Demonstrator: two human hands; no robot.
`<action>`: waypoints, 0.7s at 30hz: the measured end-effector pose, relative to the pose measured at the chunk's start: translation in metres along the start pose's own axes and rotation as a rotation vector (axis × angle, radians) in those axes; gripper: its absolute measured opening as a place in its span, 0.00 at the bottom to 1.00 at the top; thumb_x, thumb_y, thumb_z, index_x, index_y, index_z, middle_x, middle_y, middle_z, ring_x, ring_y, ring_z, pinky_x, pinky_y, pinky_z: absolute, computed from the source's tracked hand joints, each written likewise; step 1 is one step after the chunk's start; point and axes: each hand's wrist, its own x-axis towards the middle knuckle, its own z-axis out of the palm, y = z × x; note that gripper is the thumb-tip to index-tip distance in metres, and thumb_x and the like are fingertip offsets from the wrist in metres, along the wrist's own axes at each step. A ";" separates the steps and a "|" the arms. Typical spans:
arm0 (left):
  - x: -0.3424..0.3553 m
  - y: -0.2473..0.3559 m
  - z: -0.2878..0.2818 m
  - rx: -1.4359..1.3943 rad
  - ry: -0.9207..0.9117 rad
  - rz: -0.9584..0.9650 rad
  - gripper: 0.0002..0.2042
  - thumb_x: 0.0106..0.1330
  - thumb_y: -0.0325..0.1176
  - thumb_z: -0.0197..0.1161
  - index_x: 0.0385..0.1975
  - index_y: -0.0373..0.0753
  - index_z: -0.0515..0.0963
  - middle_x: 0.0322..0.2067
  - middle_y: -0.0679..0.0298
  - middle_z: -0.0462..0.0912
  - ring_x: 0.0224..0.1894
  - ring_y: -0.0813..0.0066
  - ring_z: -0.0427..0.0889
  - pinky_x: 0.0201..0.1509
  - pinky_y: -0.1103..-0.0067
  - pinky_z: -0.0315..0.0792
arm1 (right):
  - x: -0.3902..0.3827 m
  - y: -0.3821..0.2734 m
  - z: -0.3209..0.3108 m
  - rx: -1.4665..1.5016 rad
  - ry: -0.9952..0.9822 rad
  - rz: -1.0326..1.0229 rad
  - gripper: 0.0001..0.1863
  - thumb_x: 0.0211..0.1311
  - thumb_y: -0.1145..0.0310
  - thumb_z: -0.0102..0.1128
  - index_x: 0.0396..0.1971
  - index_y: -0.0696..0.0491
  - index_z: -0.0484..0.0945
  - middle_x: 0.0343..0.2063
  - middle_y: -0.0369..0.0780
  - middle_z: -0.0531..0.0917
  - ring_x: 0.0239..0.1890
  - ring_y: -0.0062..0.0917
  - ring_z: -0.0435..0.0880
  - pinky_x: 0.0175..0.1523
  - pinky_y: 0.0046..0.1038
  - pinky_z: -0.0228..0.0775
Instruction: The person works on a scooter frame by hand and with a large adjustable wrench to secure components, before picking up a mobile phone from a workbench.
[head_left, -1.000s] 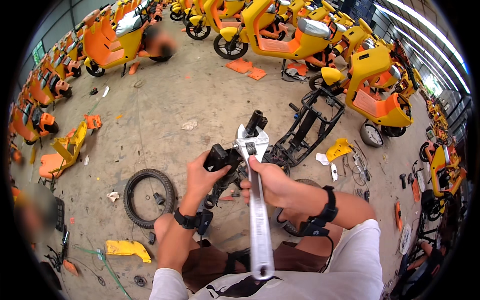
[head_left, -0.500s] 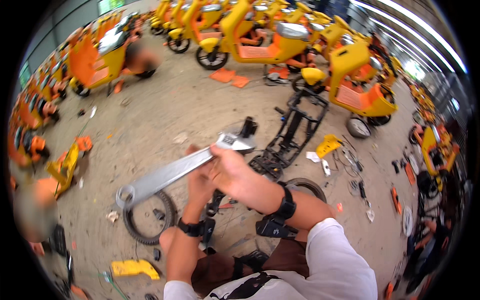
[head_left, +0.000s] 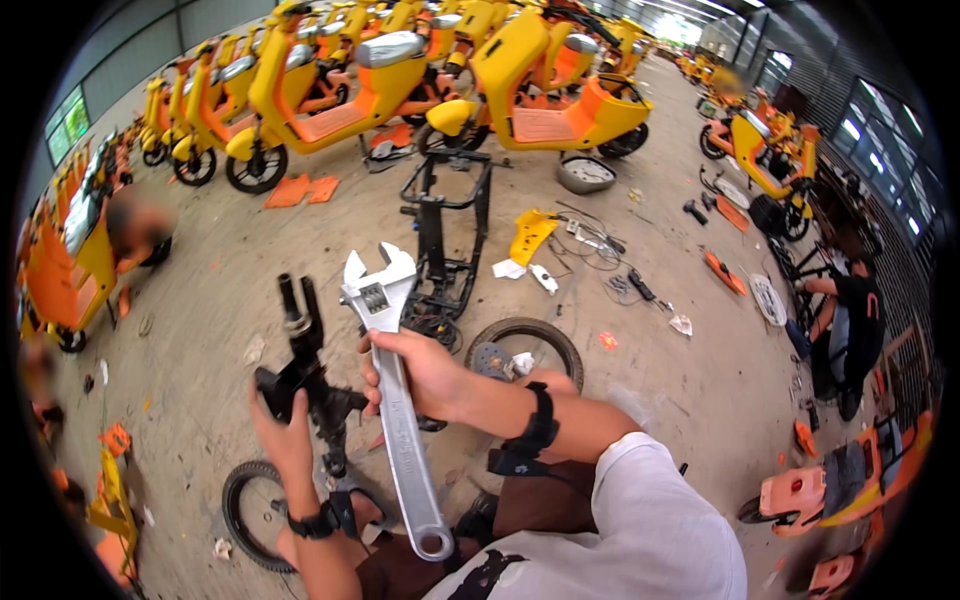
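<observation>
A large silver adjustable wrench (head_left: 407, 440) is gripped near its head by my right hand (head_left: 425, 375). Its jaws point up and away with nothing between them, and the handle's ringed end hangs down over my lap. My left hand (head_left: 283, 440) is around a black metal front fork (head_left: 325, 405), which stands roughly upright to the left of the wrench. Two tubes stick up from the fork's top; part of its lower end is hidden by my arm and leg.
A bare black scooter frame (head_left: 465, 235) lies ahead, with a yellow panel (head_left: 532, 236) and loose cables (head_left: 595, 238) to its right. Tyres (head_left: 255, 515) lie near my feet. Yellow scooters (head_left: 545, 110) line the back. A person in black (head_left: 855, 310) sits far right.
The wrench has swung from lying crosswise to jaws up, and its jaws are now apart from the fork. My left hand now shows around the fork. The view has turned right.
</observation>
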 end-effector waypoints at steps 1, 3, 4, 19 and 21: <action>-0.005 0.021 0.006 0.015 0.124 0.048 0.32 0.59 0.33 0.64 0.61 0.30 0.58 0.60 0.48 0.63 0.63 0.59 0.62 0.66 0.71 0.53 | 0.002 -0.003 -0.005 -0.023 0.096 -0.084 0.13 0.66 0.59 0.48 0.39 0.53 0.66 0.20 0.39 0.73 0.20 0.29 0.76 0.28 0.39 0.75; -0.016 0.056 0.010 0.007 0.360 0.251 0.30 0.65 0.36 0.57 0.63 0.30 0.55 0.64 0.48 0.58 0.66 0.58 0.58 0.69 0.69 0.49 | 0.004 -0.012 -0.021 -0.064 0.170 -0.165 0.13 0.64 0.58 0.52 0.37 0.51 0.65 0.16 0.37 0.70 0.14 0.25 0.73 0.19 0.33 0.70; -0.019 0.067 0.014 -0.031 0.478 0.403 0.30 0.67 0.40 0.54 0.63 0.28 0.55 0.63 0.47 0.59 0.66 0.58 0.58 0.69 0.68 0.49 | 0.002 -0.016 -0.032 -0.070 0.204 -0.196 0.14 0.63 0.57 0.53 0.36 0.51 0.65 0.16 0.36 0.69 0.12 0.24 0.72 0.16 0.31 0.68; -0.120 0.043 0.182 -0.398 -1.142 -0.434 0.13 0.66 0.36 0.58 0.39 0.32 0.75 0.35 0.62 0.79 0.37 0.73 0.78 0.44 0.77 0.71 | -0.025 -0.036 -0.060 0.015 0.130 -0.552 0.20 0.64 0.63 0.50 0.51 0.55 0.60 0.10 0.33 0.65 0.03 0.18 0.64 0.06 0.21 0.54; -0.118 0.041 0.208 -0.531 -1.169 -0.596 0.11 0.67 0.36 0.57 0.37 0.32 0.75 0.34 0.61 0.80 0.37 0.74 0.78 0.43 0.77 0.71 | -0.019 -0.029 -0.055 0.034 0.099 -0.514 0.21 0.64 0.63 0.50 0.52 0.55 0.59 0.10 0.34 0.66 0.03 0.18 0.64 0.06 0.21 0.54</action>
